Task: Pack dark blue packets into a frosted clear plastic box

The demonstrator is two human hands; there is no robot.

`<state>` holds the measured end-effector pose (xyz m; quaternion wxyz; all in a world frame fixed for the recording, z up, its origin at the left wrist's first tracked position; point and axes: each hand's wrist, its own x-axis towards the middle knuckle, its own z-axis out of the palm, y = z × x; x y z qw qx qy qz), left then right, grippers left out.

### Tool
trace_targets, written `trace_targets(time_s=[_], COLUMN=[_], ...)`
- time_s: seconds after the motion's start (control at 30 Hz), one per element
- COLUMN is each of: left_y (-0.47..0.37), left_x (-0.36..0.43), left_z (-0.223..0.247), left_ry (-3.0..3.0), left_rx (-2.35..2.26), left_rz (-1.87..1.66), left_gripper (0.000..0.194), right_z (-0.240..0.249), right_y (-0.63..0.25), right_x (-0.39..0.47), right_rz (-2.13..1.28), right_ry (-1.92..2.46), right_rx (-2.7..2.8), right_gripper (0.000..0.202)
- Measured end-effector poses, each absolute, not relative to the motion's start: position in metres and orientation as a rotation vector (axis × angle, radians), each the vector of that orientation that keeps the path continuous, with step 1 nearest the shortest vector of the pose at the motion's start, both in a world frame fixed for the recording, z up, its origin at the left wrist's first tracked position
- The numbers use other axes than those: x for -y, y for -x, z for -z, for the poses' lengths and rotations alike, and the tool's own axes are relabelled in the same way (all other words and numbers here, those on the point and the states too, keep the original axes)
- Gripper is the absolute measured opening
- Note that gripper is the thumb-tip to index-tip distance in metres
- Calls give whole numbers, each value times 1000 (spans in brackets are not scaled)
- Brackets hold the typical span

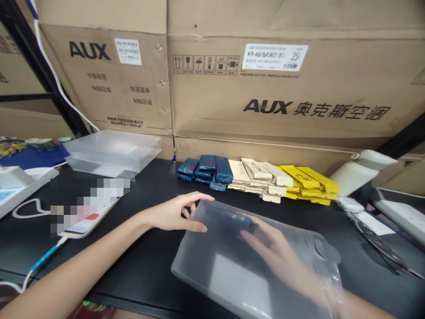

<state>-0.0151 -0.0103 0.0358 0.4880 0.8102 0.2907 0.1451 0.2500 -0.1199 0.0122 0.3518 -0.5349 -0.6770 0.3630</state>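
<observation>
A translucent plastic document wallet (219,248) with a round snap (320,249) at its right end is tilted above the black table. My left hand (175,215) grips its far left corner, thumb on the top face and fingers at the edge. Seen hazily through the plastic, my right hand (272,243) reaches in from the right end, apparently inside the wallet. Its thumb and fingers are around a small dark blue packet (244,219), partly blurred by the sheet. Behind lie stacks of blue packets (223,169), cream packets (257,170) and yellow packets (317,179).
More translucent wallets (113,148) are stacked at back left. A charging phone (96,217) lies left of my forearm. Cardboard boxes (212,97) stand behind the table. At right are a white bottle (358,173), glasses (372,239) and a white power strip (403,215).
</observation>
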Motion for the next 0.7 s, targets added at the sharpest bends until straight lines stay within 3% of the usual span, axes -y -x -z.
trace_targets(time_s=[0.2,0.43,0.53,0.7], left_y=[3,0,-1,-4], left_x=[24,26,27,30], left_z=[-32,-32,-32,-30], left_ry=[-2056,-2082,-2085,-2068], left_rx=[-702,-703,-688,-649], left_rz=[-435,-436,-441,-445], left_gripper=[64,64,63,62], right_z=[-10,-18,-14,-16], right_y=[-248,-243,-244,-245], right_x=[117,118,120,125], right_rz=[-790,-932,-918,-869], right_ry=[1464,1366,1369,1225], right_rx=[1727,1834,1906,2123], right_gripper=[30,20,25,50])
